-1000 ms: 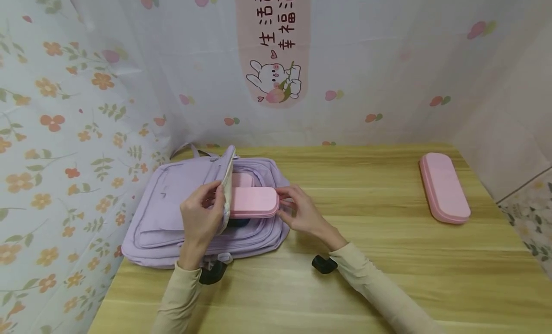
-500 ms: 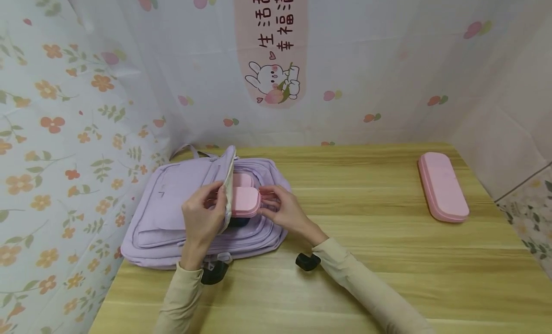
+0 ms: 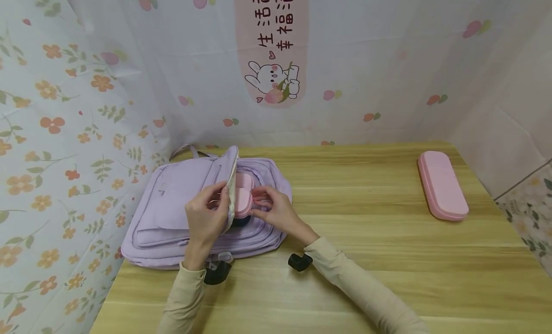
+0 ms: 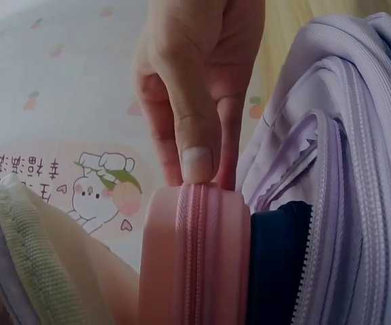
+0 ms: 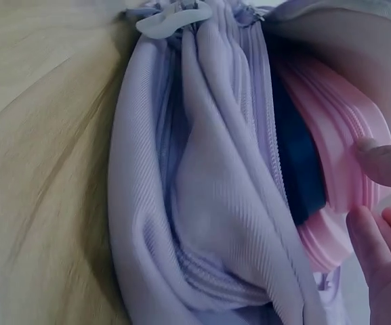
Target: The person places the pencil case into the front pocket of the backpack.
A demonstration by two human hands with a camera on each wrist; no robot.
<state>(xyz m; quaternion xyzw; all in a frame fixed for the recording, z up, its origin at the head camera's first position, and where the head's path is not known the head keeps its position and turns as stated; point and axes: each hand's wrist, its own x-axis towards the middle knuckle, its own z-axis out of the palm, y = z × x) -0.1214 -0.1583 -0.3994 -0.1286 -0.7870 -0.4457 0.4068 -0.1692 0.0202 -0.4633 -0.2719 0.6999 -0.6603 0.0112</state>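
A lilac backpack (image 3: 168,204) lies on the table at the left with its front pocket unzipped. My left hand (image 3: 207,212) grips the edge of the pocket flap (image 3: 228,166) and holds it up. At the pocket mouth, my right hand (image 3: 280,212) pinches the end of a pink zip case (image 3: 242,201), its thumb by the zip (image 4: 195,250). Most of this case is inside, hidden by the flap. Another pink case (image 3: 245,180) sits beside it in the pocket. Against the held case is a dark blue object (image 5: 297,162), mostly hidden.
One more pink case (image 3: 443,185) lies at the right end of the wooden table (image 3: 366,219). A patterned curtain (image 3: 366,61) hangs behind the table, and flowered cloth (image 3: 69,156) borders the left side.
My right hand has moved left, and the pink zip case has slid deeper into the pocket, so only its end shows. My left hand still holds the flap, nearly in place.
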